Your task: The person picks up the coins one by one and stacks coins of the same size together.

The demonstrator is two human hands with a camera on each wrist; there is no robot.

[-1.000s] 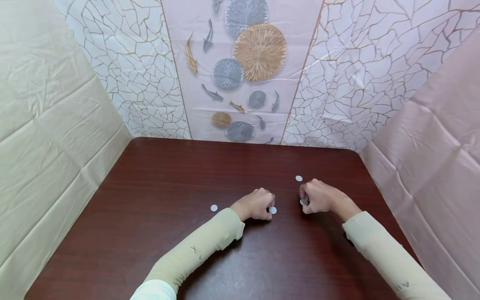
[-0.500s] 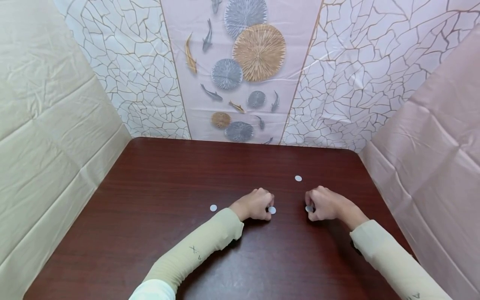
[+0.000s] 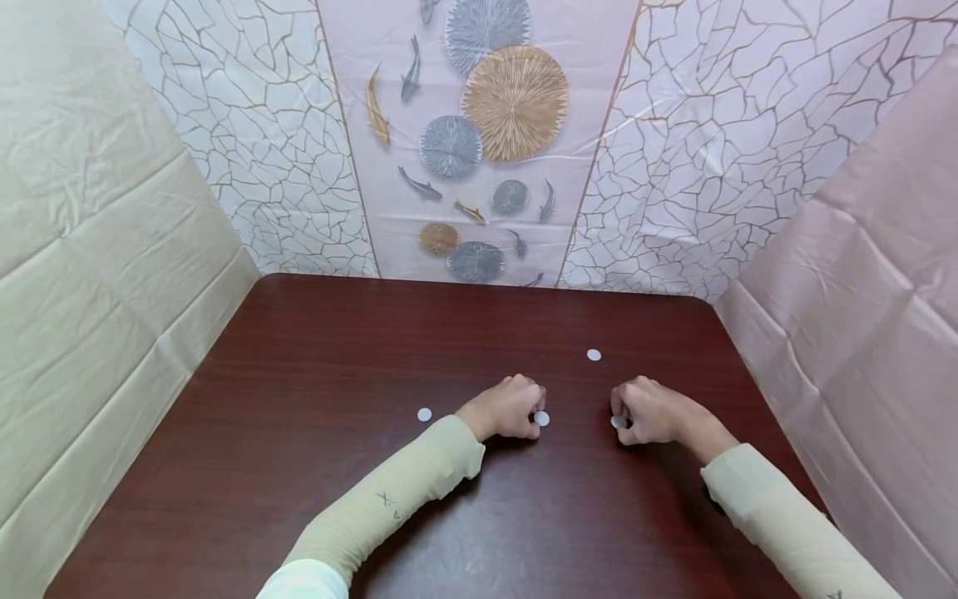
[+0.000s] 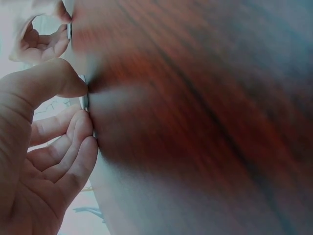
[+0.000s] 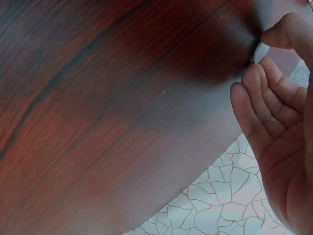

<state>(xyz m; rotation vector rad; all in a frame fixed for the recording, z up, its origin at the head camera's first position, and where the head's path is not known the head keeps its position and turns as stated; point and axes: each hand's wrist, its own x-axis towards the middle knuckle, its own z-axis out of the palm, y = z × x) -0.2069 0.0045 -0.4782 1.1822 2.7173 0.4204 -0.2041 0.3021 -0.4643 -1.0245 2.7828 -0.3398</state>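
Near the middle of the table, my left hand pinches a small round white disc between thumb and fingers. In the left wrist view that disc shows edge-on against the tabletop, thumb on one side and fingertips on the other. To its right, my right hand pinches a second white disc by its edges, low at the table surface. The right wrist view shows this disc between thumb and fingertips. A gap separates the two held discs.
Another white disc lies left of the left hand, beside the forearm. One more white disc lies farther back, between the hands. The dark red-brown table is bordered by patterned cloth behind and plain cloth at both sides.
My right hand has drawn its disc toward me and slightly right, mostly in the first half second. The left hand holds its place; the two loose discs stay put.
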